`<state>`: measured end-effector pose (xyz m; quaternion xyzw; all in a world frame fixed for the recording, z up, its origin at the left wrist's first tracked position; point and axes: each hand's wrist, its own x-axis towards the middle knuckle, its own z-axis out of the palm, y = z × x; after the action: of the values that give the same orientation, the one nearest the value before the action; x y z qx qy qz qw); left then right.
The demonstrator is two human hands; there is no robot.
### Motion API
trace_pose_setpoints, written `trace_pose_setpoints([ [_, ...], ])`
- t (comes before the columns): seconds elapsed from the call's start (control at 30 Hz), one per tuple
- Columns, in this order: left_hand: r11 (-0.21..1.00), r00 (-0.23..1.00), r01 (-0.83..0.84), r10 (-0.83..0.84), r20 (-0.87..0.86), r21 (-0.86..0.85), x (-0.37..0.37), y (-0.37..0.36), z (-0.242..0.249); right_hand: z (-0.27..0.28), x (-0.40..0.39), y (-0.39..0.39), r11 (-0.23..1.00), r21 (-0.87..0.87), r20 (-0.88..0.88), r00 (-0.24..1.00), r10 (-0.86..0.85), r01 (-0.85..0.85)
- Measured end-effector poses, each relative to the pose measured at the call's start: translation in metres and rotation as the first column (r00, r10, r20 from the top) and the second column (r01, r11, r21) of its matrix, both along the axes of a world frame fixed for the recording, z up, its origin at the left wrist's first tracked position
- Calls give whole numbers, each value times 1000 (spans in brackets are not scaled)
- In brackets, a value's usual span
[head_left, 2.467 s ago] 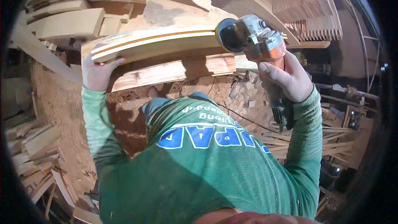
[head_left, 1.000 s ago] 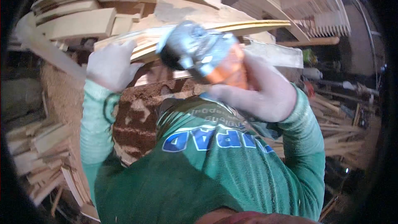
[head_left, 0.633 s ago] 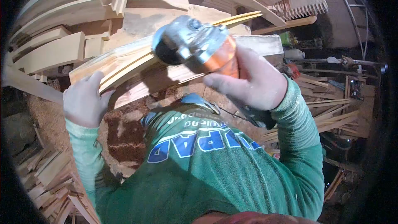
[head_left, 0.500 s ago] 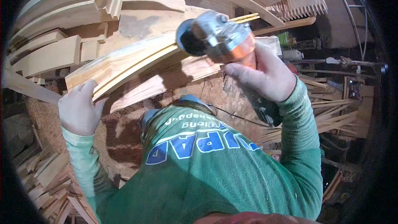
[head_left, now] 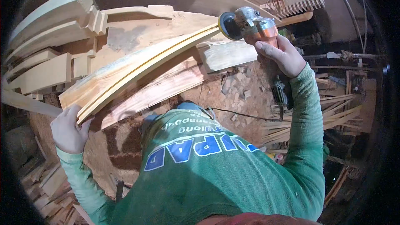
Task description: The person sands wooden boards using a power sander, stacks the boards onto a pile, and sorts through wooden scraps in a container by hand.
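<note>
Left hand (head_left: pixel 70 130): gripping the board (head_left: pixel 146 65) at its left end, arm reaching forward.
Right hand (head_left: pixel 284 55): grasping the grinder (head_left: pixel 256 26), forearm pointing forward.
Disc (head_left: pixel 227 26): overlapping the board's right part; contact unclear.
Board: slanting ahead of the torso.

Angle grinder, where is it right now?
In the head view, the angle grinder is right of centre near the top, gripped in the right hand, its disc at the right-hand visible end of the curved board.
</note>
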<state>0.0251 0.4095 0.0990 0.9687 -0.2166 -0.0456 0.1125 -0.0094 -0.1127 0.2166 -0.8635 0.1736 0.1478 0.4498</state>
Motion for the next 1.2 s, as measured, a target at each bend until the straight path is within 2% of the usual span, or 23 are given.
trace_pose_setpoints([
  [0.13,999,1000,1,-1,22,40,-1,-4,4,-3,3,-29,996,72,-46,998,-50,54],
  [0.27,1000,1000,-20,20,5,10,-2,-2,3,-11,5,-62,984,117,-16,991,-134,135],
  [0.3,1000,1000,-15,15,13,11,-1,-2,0,-8,2,-67,976,113,-62,982,-181,187],
  [0.4,995,999,-28,24,46,95,-3,-3,3,-25,-16,-98,948,149,23,957,-289,282],
  [0.43,990,998,-42,34,59,132,-4,-5,3,-36,-33,-84,888,250,143,892,-428,386],
  [0.47,983,996,-64,51,79,170,-5,-6,3,-42,-48,-83,912,253,249,890,-383,322],
  [0.53,965,991,-77,47,126,250,-4,-11,2,-63,-86,-81,875,221,249,843,-477,430],
  [0.57,938,991,-108,77,106,330,-1,-21,2,-84,-104,-89,903,166,266,864,-428,397],
  [0.6,937,991,-119,95,91,328,7,-43,6,-103,-124,-97,921,103,279,878,-388,375],
  [0.67,938,991,-136,126,52,318,15,-100,14,-114,-149,-88,872,137,99,870,-484,470],
  [0.7,961,977,-72,15,211,266,26,-115,-8,-130,-161,-86,864,100,112,857,-503,494],
  [0.73,971,968,-45,-16,252,235,36,-142,-11,-133,-168,-80,855,61,121,847,-518,515],
  [0.8,985,946,-6,-51,322,174,55,-198,-10,-112,-182,-70,877,-149,-2,887,-463,457],
  [0.83,978,975,-23,-23,220,206,63,-228,3,-123,-193,-72,867,-34,37,867,-496,497],
  [0.87,964,968,-45,-23,249,262,78,-245,-3,-144,-205,-76,849,82,72,847,-527,521],
  [0.9,960,980,-48,-8,197,277,99,-252,-10,-161,-213,-79,823,194,102,823,-558,534],
  [0.93,954,989,-56,12,147,296,118,-257,-14,-166,-223,-83,822,182,87,824,-560,540],
  [1.0,976,995,18,-39,94,218,142,-254,-34,-171,-235,-94,822,162,65,826,-561,546],
  [1.03,978,996,56,-67,51,203,149,-255,-47,-150,-238,-92,795,155,20,803,-595,586],
  [1.1,973,991,131,-128,-28,192,140,-269,-54,-175,-250,-107,766,236,73,775,-627,598],
  [1.13,990,983,139,-134,-124,35,124,-281,-58,-187,-256,-114,752,272,100,760,-643,601],
  [1.2,979,972,202,-199,-128,10,134,-279,-120,-193,-263,-125,762,239,86,768,-634,602],
])
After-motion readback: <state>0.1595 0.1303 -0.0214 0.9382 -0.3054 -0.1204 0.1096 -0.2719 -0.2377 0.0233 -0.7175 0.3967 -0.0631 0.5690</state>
